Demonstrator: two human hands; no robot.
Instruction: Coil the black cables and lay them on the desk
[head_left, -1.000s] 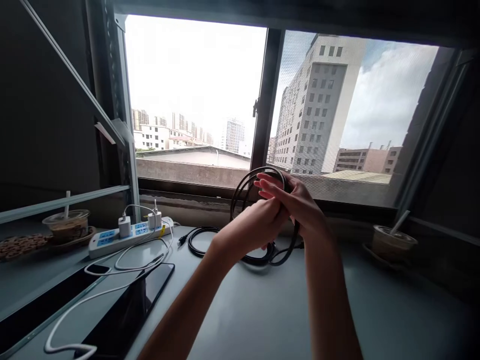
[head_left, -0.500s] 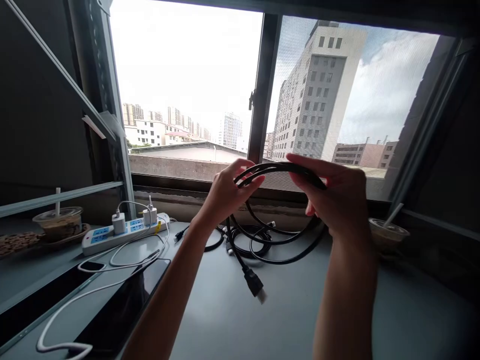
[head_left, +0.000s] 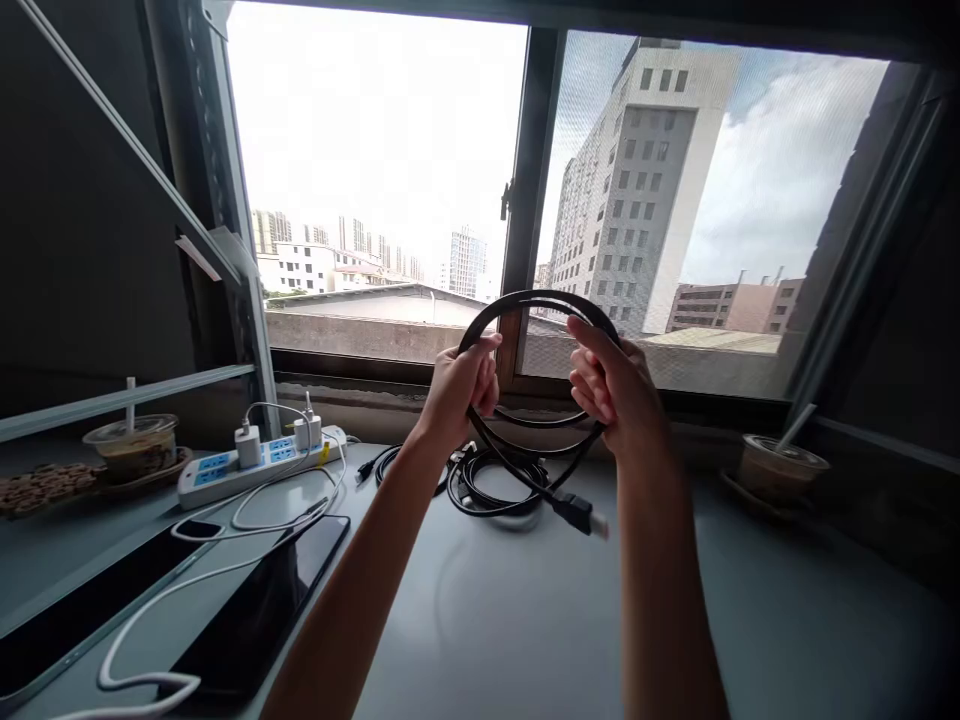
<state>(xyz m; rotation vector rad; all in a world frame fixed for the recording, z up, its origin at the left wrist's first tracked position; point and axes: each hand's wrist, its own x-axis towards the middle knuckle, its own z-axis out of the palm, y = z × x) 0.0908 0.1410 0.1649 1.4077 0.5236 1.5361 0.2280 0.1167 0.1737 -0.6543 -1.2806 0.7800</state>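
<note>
A black cable is held up in front of the window as a round coil. My left hand is closed around the coil's left side. My right hand grips its right side, fingers curled over the strands. The cable's plug end hangs below the coil, just above the grey desk. More black cable lies coiled on the desk behind my hands.
A white power strip with chargers sits at the left, white leads running to two dark phones. Drink cups stand at far left and right. A shelf frame rises at the left.
The wide loose loop has been drawn into a smaller, rounder coil. My hands came closer together and the plug end swung to the right and up.
</note>
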